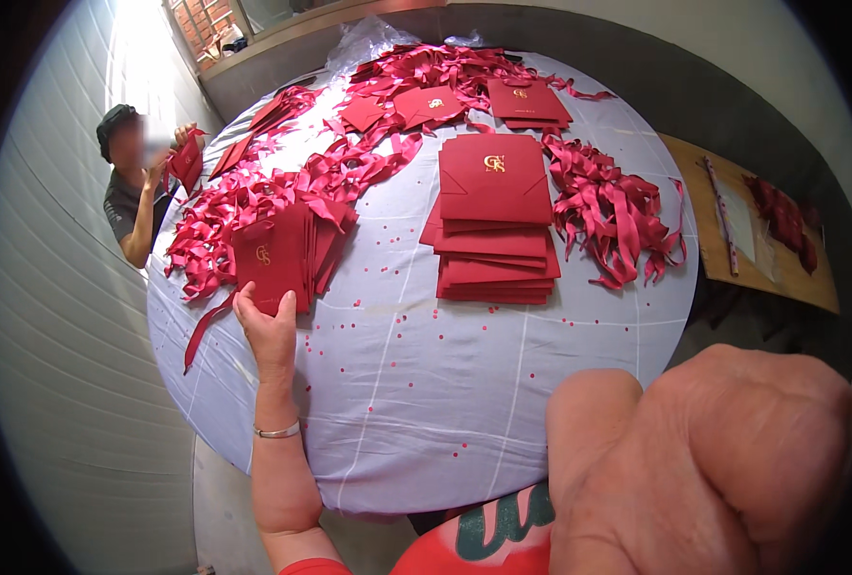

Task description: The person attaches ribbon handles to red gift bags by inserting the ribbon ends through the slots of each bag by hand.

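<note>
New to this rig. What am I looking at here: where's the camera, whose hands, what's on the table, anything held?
There is no machine here: a person works with bare hands, and one wide fisheye camera on their head looks down, so straight edges bend near the rim.

The left hand, with a bracelet on the wrist, reaches out and grips the near edge of a fanned stack of red envelopes. The right hand is raised close to the lens, large and blurred; whether it holds anything cannot be told.

The round table has a pale checked cloth dotted with small red bits. On it lie a taller pile of red envelopes in the middle, more envelopes further back, and heaps of red ribbon.

At the far left another person handles a red piece of their own.
</note>
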